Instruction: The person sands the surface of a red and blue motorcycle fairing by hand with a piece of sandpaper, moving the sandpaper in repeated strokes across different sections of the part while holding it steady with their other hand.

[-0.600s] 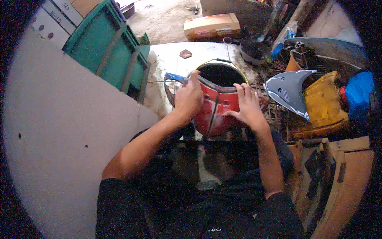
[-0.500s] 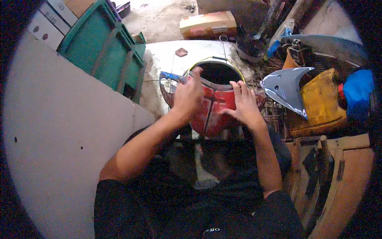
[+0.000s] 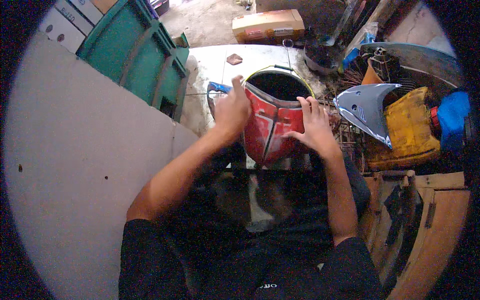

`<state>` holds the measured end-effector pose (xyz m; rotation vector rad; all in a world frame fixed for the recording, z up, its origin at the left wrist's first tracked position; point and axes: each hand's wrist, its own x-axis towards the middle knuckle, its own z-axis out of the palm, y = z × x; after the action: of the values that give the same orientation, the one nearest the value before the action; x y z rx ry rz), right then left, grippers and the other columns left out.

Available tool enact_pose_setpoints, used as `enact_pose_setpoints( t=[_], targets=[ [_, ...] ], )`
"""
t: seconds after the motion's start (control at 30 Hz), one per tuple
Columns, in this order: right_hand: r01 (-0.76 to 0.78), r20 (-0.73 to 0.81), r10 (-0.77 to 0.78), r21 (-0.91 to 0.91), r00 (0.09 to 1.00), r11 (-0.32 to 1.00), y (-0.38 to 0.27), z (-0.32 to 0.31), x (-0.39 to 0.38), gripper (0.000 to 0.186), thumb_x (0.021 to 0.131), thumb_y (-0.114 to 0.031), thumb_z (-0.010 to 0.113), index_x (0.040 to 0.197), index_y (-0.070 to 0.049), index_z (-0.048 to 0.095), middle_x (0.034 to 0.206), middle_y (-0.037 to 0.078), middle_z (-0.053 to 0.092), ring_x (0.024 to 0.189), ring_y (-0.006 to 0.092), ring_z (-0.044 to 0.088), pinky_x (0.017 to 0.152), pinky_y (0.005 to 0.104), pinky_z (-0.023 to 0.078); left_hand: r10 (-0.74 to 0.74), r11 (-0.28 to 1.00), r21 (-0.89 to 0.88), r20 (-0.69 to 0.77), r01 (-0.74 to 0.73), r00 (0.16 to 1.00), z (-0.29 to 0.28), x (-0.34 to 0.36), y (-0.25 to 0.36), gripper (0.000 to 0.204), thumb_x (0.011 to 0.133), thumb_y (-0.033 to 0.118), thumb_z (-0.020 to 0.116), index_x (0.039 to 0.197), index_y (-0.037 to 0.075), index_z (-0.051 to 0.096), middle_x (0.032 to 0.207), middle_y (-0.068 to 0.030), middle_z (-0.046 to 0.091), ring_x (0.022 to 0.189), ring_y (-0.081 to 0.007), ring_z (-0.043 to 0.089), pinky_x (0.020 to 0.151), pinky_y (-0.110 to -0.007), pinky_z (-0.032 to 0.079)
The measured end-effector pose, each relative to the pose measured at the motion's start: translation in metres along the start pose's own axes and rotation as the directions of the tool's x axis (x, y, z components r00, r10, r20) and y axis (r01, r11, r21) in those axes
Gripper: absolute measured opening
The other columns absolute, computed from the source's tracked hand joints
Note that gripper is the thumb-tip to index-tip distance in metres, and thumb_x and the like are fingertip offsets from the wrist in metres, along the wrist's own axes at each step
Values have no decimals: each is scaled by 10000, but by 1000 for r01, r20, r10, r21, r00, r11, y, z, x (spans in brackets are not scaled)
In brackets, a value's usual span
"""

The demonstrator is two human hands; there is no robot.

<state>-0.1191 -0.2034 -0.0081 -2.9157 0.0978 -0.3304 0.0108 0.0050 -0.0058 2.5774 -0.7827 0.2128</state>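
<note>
A red motorcycle body panel (image 3: 290,129) with scuffed, whitish patches and a dark centre seam stands in front of me, against a black bucket (image 3: 272,82) with a yellow handle. My right hand (image 3: 316,127) grips its right side, fingers over the upper edge and thumb spread on the red face. At the panel's left upper side is my left hand (image 3: 231,112), one digit pointing up. Its other fingers are blurred and turned away, so whether they hold anything is hidden. A blue-edged piece (image 3: 218,89) shows just beyond the left hand.
A grey panel (image 3: 361,111) lies on the right beside a yellow jerrycan (image 3: 412,125) and a blue plastic bag (image 3: 454,120). A green cabinet (image 3: 120,50) and pale board (image 3: 95,130) are at left. Ahead, a cardboard box (image 3: 268,27) sits beyond white tiles (image 3: 207,60).
The view has shifted slightly, so most things sit a little to the right and higher. My left hand has moved slightly left against the panel; my right hand keeps its grip.
</note>
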Motion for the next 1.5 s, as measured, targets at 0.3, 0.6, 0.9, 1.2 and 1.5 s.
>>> enact_pose_setpoints(
  t=[0.3,0.6,0.9,1.2,1.5],
  targets=[
    [27,-17,-27,15,999,1000,1,4,-1,1071,630,-518,840,1440,-76,296,1371,205,381,1270,430,409,1058,549,338,-69,993,96,-38,72,997,-3,12,-4,450,911,125,482,1334,28,365,792,-215,675,647,-411,670,536,-483,521],
    [23,28,-23,-8,999,1000,-1,4,1,1105,627,-522,843,1458,-86,258,1426,188,326,1310,391,396,1077,590,319,-84,993,-85,-86,77,993,-7,12,-6,434,913,117,503,1291,-3,327,766,-247,654,637,-456,642,561,-569,495],
    [31,-23,-31,-9,999,999,-1,7,-1,1069,631,-485,849,1448,-76,296,1393,208,363,1265,429,414,1050,545,341,-50,996,-77,-86,43,995,-8,7,3,435,900,129,540,1267,19,335,784,-264,642,660,-480,642,603,-598,502],
    [15,-13,-15,-10,1000,1000,3,5,-2,1091,612,-543,842,1442,-82,305,1378,202,373,1277,423,407,1059,539,334,-17,1000,12,-75,18,997,-6,12,12,421,890,159,570,1215,0,355,761,-243,656,651,-449,651,542,-545,503],
    [8,25,-8,12,1000,1000,-2,0,0,1065,630,-481,852,1444,-77,297,1384,202,373,1290,417,399,1068,534,332,1,1000,-3,-75,-1,997,-6,21,4,418,864,146,570,1214,17,382,711,-225,646,631,-442,653,568,-560,512]
  ],
)
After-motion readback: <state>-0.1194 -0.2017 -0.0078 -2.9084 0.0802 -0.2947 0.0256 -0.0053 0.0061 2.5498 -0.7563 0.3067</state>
